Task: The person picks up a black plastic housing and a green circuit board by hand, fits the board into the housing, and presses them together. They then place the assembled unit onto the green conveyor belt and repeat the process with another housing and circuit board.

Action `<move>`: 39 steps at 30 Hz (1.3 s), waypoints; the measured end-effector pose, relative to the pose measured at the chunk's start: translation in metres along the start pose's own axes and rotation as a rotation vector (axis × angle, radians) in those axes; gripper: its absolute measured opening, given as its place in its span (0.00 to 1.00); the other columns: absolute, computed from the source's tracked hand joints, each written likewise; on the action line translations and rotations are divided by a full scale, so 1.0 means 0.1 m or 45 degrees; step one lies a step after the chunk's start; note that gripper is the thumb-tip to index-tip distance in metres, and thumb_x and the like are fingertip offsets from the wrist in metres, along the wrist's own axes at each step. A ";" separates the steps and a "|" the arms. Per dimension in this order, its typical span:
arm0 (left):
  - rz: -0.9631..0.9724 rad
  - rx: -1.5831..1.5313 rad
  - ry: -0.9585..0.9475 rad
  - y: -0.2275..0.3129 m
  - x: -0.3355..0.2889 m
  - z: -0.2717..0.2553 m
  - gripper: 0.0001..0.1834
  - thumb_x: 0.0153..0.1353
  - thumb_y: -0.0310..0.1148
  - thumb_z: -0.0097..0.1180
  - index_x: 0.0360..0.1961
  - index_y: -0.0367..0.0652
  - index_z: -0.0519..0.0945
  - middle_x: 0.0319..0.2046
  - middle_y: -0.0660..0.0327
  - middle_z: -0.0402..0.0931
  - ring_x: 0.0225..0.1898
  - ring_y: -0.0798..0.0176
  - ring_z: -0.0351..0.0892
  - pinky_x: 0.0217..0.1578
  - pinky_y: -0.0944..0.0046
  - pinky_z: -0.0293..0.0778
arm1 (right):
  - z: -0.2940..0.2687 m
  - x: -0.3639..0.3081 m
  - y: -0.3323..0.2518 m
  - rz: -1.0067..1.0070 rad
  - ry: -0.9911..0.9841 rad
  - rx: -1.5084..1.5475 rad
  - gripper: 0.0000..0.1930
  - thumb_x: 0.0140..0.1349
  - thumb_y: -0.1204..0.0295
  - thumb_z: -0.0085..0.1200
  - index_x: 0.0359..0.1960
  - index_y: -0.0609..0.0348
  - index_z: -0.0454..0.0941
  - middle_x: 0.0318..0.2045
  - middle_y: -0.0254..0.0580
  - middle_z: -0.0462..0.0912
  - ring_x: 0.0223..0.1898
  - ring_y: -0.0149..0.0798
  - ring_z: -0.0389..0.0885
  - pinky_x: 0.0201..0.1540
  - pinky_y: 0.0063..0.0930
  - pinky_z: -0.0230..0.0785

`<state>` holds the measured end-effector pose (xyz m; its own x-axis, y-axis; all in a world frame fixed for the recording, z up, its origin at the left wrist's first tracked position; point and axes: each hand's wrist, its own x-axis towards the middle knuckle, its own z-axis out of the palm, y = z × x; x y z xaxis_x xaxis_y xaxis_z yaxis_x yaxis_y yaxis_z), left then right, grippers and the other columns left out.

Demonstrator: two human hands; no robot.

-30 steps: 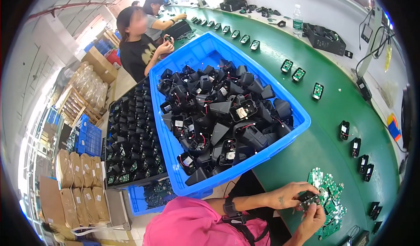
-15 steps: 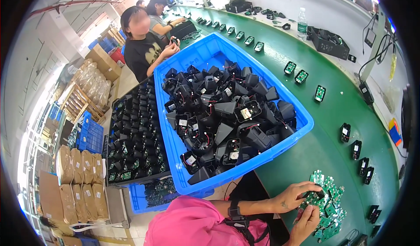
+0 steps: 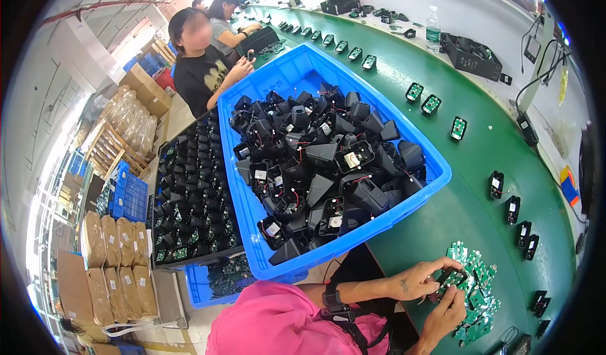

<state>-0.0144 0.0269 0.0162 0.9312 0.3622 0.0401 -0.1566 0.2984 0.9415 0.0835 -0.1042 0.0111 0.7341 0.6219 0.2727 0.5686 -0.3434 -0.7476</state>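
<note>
Between my two hands is a small black plastic housing (image 3: 449, 274), tilted so that a green circuit board shows in its open side. My left hand (image 3: 418, 282) grips it from the left, thumb and forefinger closed around its edge. From below and the right, my right hand (image 3: 444, 313) has its fingertips pressed on the board and the housing's rim. A loose pile of green circuit boards (image 3: 481, 295) lies on the green bench just right of both hands and partly under them.
A big blue bin (image 3: 353, 249) full of black housings with wires stands ahead of me. Housings (image 3: 512, 210) line the green bench (image 3: 416, 229) on the right. A crate of black parts (image 3: 196, 191) sits left of the bin. A co-worker (image 3: 199, 71) stands beyond it.
The housing has turned toward me, so the board in it now shows. My right hand has come up against it. Across the bin, the nearer co-worker's hands have shifted slightly left.
</note>
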 end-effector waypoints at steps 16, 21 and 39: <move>-0.167 -0.038 0.269 -0.05 0.00 -0.05 0.24 0.65 0.22 0.54 0.61 0.38 0.65 0.49 0.49 0.75 0.23 0.70 0.81 0.18 0.75 0.72 | -0.03 0.09 -0.30 0.002 -0.060 -0.158 0.15 0.65 0.70 0.58 0.21 0.59 0.72 0.18 0.47 0.74 0.19 0.51 0.75 0.22 0.42 0.64; -0.199 -0.047 0.229 -0.05 0.05 -0.01 0.23 0.65 0.20 0.52 0.60 0.37 0.64 0.49 0.47 0.75 0.24 0.67 0.83 0.19 0.73 0.76 | -0.11 0.10 -0.26 0.057 -0.096 -0.152 0.15 0.65 0.69 0.58 0.21 0.59 0.72 0.17 0.48 0.74 0.18 0.52 0.75 0.21 0.42 0.63; -0.248 0.058 0.211 -0.05 0.08 0.01 0.22 0.65 0.19 0.48 0.59 0.35 0.62 0.46 0.46 0.76 0.24 0.62 0.84 0.19 0.71 0.80 | 0.00 0.16 -0.25 0.298 -0.181 0.296 0.19 0.70 0.72 0.50 0.60 0.62 0.72 0.29 0.54 0.82 0.27 0.45 0.83 0.30 0.36 0.72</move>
<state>-0.0063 0.0275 0.0125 0.8751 0.4428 -0.1952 0.0389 0.3377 0.9404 0.0805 -0.0858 0.0342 0.7664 0.6423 0.0030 0.2792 -0.3290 -0.9021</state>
